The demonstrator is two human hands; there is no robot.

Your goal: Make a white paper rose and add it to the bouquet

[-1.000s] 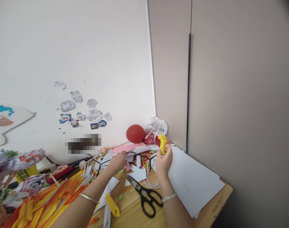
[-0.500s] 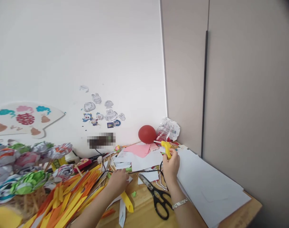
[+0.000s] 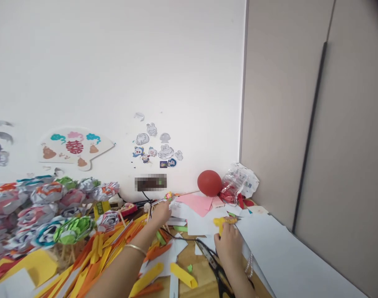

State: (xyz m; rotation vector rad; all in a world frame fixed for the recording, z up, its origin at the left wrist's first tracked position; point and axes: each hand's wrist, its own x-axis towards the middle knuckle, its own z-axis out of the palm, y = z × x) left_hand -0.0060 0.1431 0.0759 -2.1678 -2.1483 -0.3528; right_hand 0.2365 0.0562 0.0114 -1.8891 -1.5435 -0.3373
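My right hand is wrapped round a yellow glue gun, over white paper near the black scissors. Farther left, my left hand reaches to the back of the table, close to a small colourful flower-like piece at the end of a thin stick. Its fingertips are too small and blurred to show what they hold, if anything. Below that arm lie folded yellow paper strips and orange ones. A black cord runs between the two hands.
A red balloon and a clear plastic bag rest against the wall. Paper flowers crowd the left side. Large white sheets cover the right, and pink paper lies at the back.
The view has turned left. My left hand has moved farther back, towards the small flower-like piece. The glue gun in my right hand has tilted and come lower, away from the balloon.
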